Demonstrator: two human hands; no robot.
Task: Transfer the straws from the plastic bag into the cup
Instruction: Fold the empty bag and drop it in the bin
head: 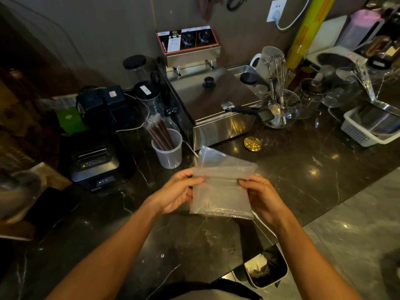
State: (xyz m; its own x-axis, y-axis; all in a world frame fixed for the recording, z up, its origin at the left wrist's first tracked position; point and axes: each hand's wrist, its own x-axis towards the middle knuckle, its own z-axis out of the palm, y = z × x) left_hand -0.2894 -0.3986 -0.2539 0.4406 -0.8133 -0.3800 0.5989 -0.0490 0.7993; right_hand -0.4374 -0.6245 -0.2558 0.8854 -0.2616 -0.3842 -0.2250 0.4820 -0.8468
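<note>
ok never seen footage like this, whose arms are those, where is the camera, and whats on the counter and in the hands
There is no machine here: those are a person's two bare arms. The single picture comes from a wide-angle camera worn on the person's head, looking down and forward, so the edges bend.

The left hand and right hand pinch the sides of a clear, folded plastic bag, which looks empty.

On the dark marble counter stands a translucent plastic cup holding dark brown wrapped straws. Behind it sits a stainless steel fryer with a lid, to the left a black receipt printer, and to the right a glass bowl with a wire whisk.
</note>
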